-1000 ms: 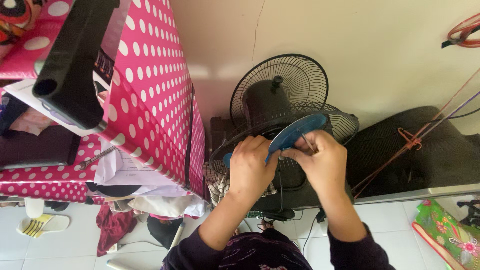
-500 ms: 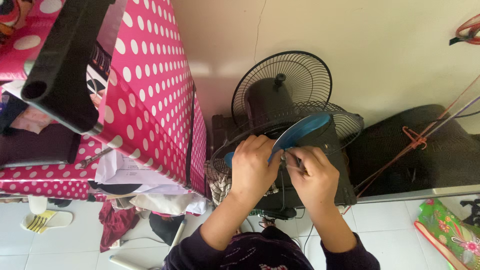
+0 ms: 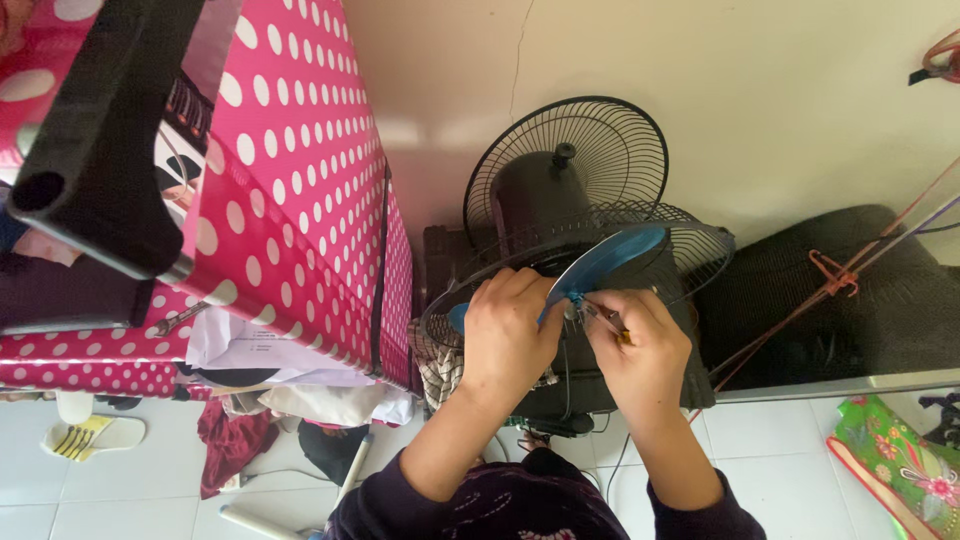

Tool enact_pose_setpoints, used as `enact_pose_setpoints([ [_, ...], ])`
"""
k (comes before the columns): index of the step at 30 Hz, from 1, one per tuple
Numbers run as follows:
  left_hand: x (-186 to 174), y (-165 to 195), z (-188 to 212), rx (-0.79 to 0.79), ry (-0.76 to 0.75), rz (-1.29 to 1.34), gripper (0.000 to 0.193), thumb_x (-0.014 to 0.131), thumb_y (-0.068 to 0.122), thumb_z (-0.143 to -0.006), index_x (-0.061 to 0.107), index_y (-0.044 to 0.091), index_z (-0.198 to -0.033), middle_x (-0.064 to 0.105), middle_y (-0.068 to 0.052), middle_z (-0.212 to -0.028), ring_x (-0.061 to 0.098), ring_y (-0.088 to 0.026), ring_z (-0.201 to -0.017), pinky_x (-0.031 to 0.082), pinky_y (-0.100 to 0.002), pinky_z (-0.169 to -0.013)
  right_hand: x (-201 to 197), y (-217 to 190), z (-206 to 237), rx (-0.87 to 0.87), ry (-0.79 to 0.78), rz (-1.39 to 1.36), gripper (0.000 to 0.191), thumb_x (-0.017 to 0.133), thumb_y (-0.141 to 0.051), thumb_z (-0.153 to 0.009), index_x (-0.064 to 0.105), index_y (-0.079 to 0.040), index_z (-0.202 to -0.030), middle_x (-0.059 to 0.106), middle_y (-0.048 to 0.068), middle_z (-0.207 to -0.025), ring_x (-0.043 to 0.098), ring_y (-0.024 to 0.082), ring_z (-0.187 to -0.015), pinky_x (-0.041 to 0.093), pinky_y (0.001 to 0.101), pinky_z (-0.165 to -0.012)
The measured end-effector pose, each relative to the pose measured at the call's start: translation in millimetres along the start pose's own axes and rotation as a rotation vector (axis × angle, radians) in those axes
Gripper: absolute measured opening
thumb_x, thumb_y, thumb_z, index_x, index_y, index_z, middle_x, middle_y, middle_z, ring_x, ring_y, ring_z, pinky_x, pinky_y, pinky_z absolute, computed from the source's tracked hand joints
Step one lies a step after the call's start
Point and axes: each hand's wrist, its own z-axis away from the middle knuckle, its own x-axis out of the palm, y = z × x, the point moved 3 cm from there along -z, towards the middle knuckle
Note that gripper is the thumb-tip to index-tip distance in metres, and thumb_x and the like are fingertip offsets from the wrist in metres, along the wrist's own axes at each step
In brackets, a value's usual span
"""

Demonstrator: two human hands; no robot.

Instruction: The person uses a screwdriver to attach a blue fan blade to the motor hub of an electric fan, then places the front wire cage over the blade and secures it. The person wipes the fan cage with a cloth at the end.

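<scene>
Left hand [image 3: 508, 335] grips the blue blade [image 3: 600, 262] at its hub, inside the fan's open grille [image 3: 700, 240]; right hand [image 3: 640, 345] pinches a thin tool [image 3: 600, 320] at the hub, apparently working the blade's fastening, which needs a steady blade

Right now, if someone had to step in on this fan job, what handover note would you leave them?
Left hand: gripping the hub end of the blue fan blade, steadying it.
Right hand: pinching a thin tool with its tip at the blade hub.
Things: black fan against the wall, rear grille on, the front grille hanging loose around the blade.
Done: front grille is off its seat.
Left: the blade sits at the hub; whether it is loose cannot be told.
</scene>
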Motion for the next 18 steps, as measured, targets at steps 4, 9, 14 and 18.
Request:
enact_pose_setpoints([
  [4,0.9,0.3,-0.5,0.0,-0.003,-0.009,0.013,0.077,0.009,-0.078,0.07,0.005,-0.088,0.061,-0.008,-0.081,0.06,-0.031,-0.082,0.049,-0.044,-0.074,1.5,2.6,0.9,0.007,-0.021,-0.004,0.018,0.079,0.004,-0.082,0.073,-0.002,-0.098,0.071,0.006,-0.092,0.07,0.013,-0.071,0.054,0.0257,-0.064],
  [9,0.7,0.8,-0.5,0.013,0.0,-0.01,0.014,0.076,0.009,-0.078,0.07,0.005,-0.09,0.061,-0.008,-0.082,0.061,-0.031,-0.082,0.049,-0.044,-0.074,2.7,7.0,1.8,-0.01,-0.022,-0.03,0.019,0.079,0.003,-0.081,0.072,-0.003,-0.098,0.07,0.005,-0.09,0.069,0.013,-0.07,0.054,0.0259,-0.063],
  [14,0.1,2.3,0.6,0.017,0.003,-0.02,0.014,0.076,0.009,-0.079,0.071,0.005,-0.091,0.061,-0.009,-0.083,0.061,-0.032,-0.082,0.049,-0.044,-0.075,6.6,11.2,1.1,0.009,-0.077,0.013,0.02,0.079,0.002,-0.078,0.068,-0.002,-0.094,0.069,0.006,-0.092,0.07,0.015,-0.071,0.054,0.0272,-0.061],
  [18,0.3,2.7,-0.3,0.024,0.005,-0.025,0.015,0.076,0.009,-0.078,0.07,0.004,-0.091,0.062,-0.008,-0.084,0.061,-0.031,-0.083,0.05,-0.043,-0.076,7.7,9.7,1.2,-0.014,-0.057,-0.01,0.017,0.077,0.002,-0.081,0.066,-0.002,-0.094,0.069,0.006,-0.094,0.07,0.016,-0.074,0.055,0.0281,-0.063],
])
